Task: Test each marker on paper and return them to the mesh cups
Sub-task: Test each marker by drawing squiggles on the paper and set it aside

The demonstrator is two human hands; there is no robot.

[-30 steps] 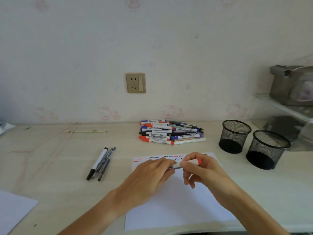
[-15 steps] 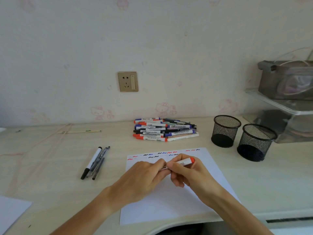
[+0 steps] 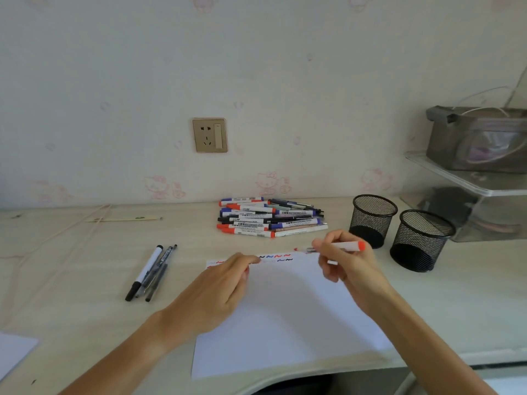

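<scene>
Overhead-lit pale desk (image 3: 71, 269) — wallpapered wall (image 3: 285, 81), gold socket (image 3: 210, 135).

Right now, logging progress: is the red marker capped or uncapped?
Uncapped: the right hand holds the red marker with its red tip bare over the paper.

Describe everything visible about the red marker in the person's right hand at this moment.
The red marker is a slim white barrel with an orange-red end at its right and a red tip pointing left, uncapped. It looks like plastic; any print is too blurred to read. It lies nearly level, above the top right corner of the white paper, near the row of squiggles. The right hand pinches it mid-barrel with curled fingers. Whether the tip touches the paper cannot be told. The left hand is apart from it.
</scene>
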